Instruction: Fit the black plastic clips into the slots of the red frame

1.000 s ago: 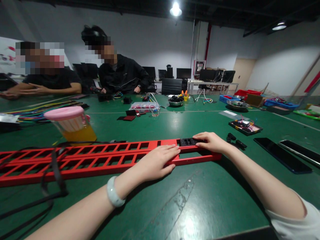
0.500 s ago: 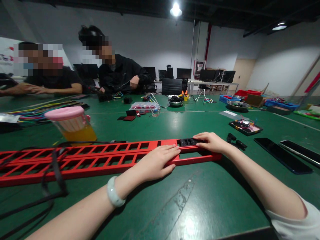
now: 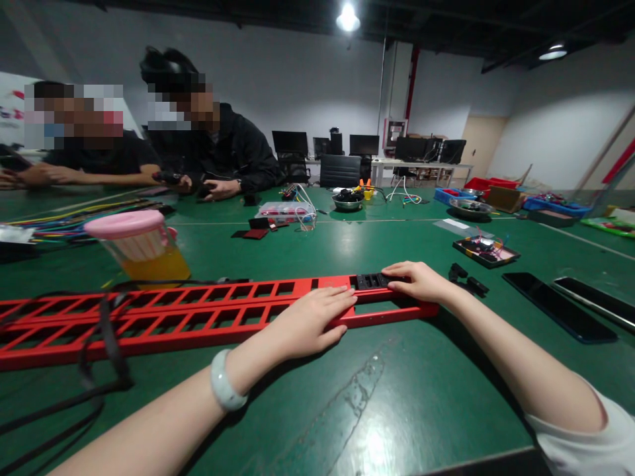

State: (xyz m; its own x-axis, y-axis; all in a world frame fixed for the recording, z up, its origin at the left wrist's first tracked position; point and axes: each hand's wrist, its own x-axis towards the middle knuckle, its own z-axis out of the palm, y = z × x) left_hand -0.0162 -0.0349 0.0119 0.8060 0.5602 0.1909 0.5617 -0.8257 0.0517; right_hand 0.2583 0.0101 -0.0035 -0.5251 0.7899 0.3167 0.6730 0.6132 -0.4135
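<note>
A long red slotted frame (image 3: 193, 324) with two rows of rectangular openings lies across the green table, running out of view at the left. My left hand (image 3: 312, 320) rests flat on it, fingers stretched toward the right end. At that end a black plastic block (image 3: 368, 281) with several recesses sits in the far row. My right hand (image 3: 419, 281) is over the block's right part, thumb on the near side and fingers on the far side; the fingers hide what lies beneath. Beside the block, the near row has a long opening (image 3: 380, 307).
Black straps (image 3: 112, 337) cross the frame's left part. Behind it stands a pink-lidded cup (image 3: 133, 248) of orange liquid. Small black parts (image 3: 469, 281), two phones (image 3: 558, 307) and a tray of wires (image 3: 486, 251) lie to the right. Two people sit across the table.
My hands and the red frame hold still, apart from a slight camera shift. Across the table, the person in black has leaned left and lowered a raised hand to the tabletop.
</note>
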